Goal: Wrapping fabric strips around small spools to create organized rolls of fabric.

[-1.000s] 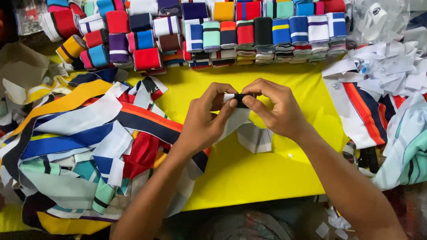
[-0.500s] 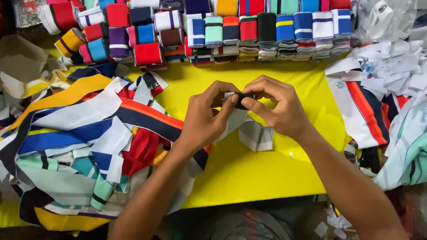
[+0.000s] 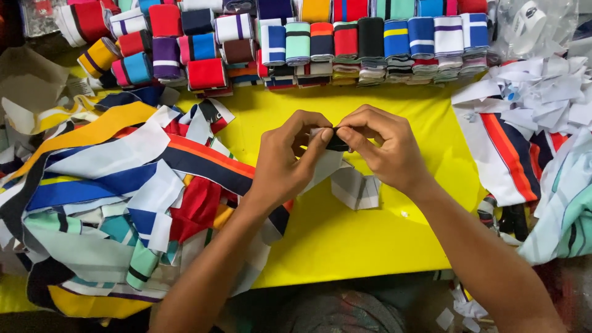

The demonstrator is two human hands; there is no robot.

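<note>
Covering most of the view, the yellow surface (image 3: 370, 240) carries a big heap of loose striped bands (image 3: 111, 203) on the left and a row of folded colourful rolls (image 3: 320, 43) along the far edge. Above its middle, the left hand (image 3: 287, 160) and right hand (image 3: 385, 148) meet, and their fingers are closed on a small grey-white band with a dark end (image 3: 336, 145), held up over the surface.

Dark strip (image 3: 338, 145) — mostly finger-hidden
</note>
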